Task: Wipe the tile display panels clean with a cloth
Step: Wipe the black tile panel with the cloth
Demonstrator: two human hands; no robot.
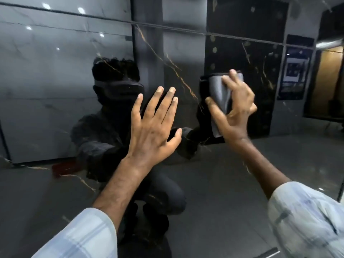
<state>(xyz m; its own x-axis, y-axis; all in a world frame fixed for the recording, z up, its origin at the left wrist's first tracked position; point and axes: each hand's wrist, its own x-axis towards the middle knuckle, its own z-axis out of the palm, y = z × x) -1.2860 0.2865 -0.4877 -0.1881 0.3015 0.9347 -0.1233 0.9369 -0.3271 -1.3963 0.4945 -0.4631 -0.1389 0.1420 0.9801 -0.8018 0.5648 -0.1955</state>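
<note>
A glossy black tile panel (186, 53) with gold veins fills the view and mirrors the room. My left hand (154, 123) lies flat against it near the middle, fingers straight and spread. To its right, my right hand (236, 107) grips a folded grey cloth (220, 95) and holds it against the panel. The cloth's lower end hangs below my palm. Both forearms reach up from pale rolled sleeves at the bottom corners.
A horizontal seam (186, 28) crosses the panel above my hands. The reflection shows a crouching person, grey wall panels at the left, a dark poster (294, 71) and a lit doorway (327, 81) at the right.
</note>
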